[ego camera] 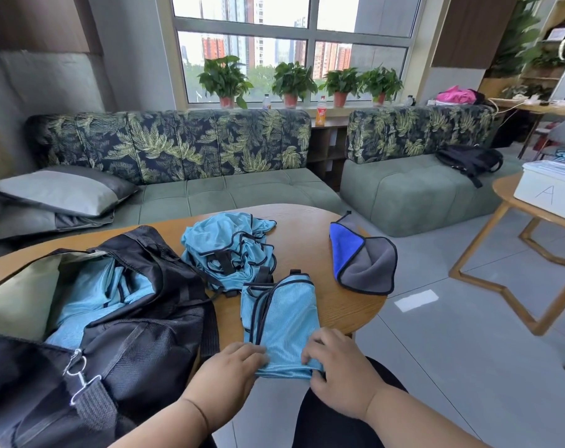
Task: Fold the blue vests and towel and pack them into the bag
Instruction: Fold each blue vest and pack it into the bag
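Note:
A half-folded light blue mesh vest [282, 318] with black trim lies at the near edge of the round wooden table [307, 221]. My left hand [229, 371] and my right hand [337, 367] both pinch its near hem, which hangs just past the table edge. A crumpled pile of blue vests [229, 244] lies behind it. The blue and grey towel [365, 257] lies loosely folded at the table's right side. The black bag [129, 318] stands open on the left, with blue vest fabric [90, 299] inside.
A green sofa [210, 192] with leaf-print backs runs behind the table, with grey cushions [58, 192] on its left end. A second wooden table [513, 221] with a white box [549, 192] stands to the right. Grey floor tiles lie between them.

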`<state>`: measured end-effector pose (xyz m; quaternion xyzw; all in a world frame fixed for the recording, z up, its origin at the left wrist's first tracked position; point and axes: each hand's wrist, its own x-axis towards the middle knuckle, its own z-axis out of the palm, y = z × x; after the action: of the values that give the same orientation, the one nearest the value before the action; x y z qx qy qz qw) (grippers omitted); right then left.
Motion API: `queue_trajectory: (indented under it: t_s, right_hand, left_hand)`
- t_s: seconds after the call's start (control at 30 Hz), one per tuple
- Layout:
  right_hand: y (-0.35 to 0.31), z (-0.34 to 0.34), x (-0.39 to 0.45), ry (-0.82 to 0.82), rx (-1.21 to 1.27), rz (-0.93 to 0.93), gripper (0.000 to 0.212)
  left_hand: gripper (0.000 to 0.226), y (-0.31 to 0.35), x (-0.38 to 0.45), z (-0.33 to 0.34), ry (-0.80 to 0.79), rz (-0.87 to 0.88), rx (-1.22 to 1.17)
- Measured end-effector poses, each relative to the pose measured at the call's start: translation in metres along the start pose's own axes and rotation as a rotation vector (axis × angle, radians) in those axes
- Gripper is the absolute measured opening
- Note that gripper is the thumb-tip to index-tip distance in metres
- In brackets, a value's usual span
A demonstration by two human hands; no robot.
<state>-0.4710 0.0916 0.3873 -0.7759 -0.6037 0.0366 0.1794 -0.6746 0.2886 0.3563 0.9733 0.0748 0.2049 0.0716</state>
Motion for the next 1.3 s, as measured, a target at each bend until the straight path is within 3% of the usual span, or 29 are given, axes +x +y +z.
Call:
queue_trajectory:
  t_s: [0.13,0.23,0.3,0.43,0.53,0.7,0.83,1.1,1.23,1.3]
  right_hand:
    - [0.0,0.009,-0.005,-0.018,-0.172,-0.021,0.062]
    - [0.001,0.013,0.001,-0.006,-0.258,0.001,0.073]
    - [0.002,0.012,0.003,0.028,-0.233,-0.007,0.067]
    - [0.002,0.005,0.0,0.112,-0.067,0.002,0.032]
    - [-0.005,-0.008,-0.001,0.091,0.181,0.099,0.04]
    - [-0.017,-0.033,0.01,0.038,0.644,0.279,0.011]
    - [-0.015,-0.039,0.038,0.03,0.815,0.421,0.016]
    - [-0.007,-0.021,0.079,0.031,0.808,0.642,0.013]
    - [-0.001,-0.009,0.089,0.085,0.686,0.666,0.014]
    - [0.0,-0.004,0.091,0.131,0.655,0.681,0.024]
  left_hand:
    - [0.021,0.002,0.0,-0.001,0.044,-0.07,-0.05]
    - [0.022,0.004,-0.001,-0.004,0.039,-0.108,-0.06]
    - [0.02,0.007,-0.001,-0.009,0.053,-0.122,-0.072]
    - [0.022,0.01,0.0,-0.02,0.064,-0.202,-0.114]
    - [0.023,0.013,0.005,-0.032,0.081,-0.303,-0.177]
    - [0.012,0.013,0.028,-0.056,0.018,-0.467,-0.406]
    - [0.011,0.002,0.056,-0.055,-0.003,-0.604,-0.445]
    - [0.016,-0.011,0.093,-0.031,-0.017,-0.837,-0.361]
    - [0.016,-0.011,0.095,-0.027,0.041,-0.871,-0.388]
    - [0.021,-0.012,0.093,-0.026,0.066,-0.849,-0.384]
